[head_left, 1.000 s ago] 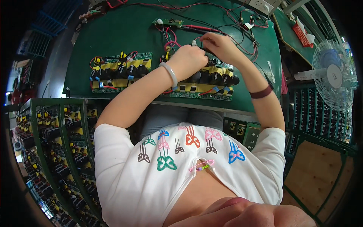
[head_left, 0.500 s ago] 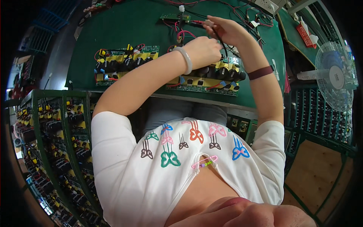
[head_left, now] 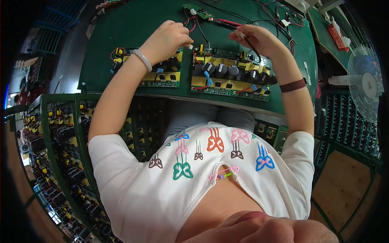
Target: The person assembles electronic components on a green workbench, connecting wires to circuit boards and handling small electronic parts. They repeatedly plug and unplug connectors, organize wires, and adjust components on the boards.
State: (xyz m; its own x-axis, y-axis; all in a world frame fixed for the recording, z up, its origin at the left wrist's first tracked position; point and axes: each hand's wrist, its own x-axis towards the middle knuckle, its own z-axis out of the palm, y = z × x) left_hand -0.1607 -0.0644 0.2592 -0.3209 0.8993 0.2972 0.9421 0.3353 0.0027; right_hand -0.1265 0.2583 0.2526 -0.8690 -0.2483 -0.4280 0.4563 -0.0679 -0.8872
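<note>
My left hand is over the far edge of the left circuit board, its thumb and fingers pinched on a small white connector. My right hand hovers past the far edge of the right circuit board. Its fingers close around a white connector with a black cable that drops toward that board. Both boards carry black capacitors, yellow parts and blue-tipped wires. Beyond them lies a small green board with red and black leads.
A power strip and tangled wires lie at the far right of the green table. On the right stands a white fan near a red box. Green racks full of boards flank the table's left front.
My left hand has moved from the right board leftward to the left board's far edge. The right hand keeps its black cable and has shifted slightly. The whole view has shifted a little.
</note>
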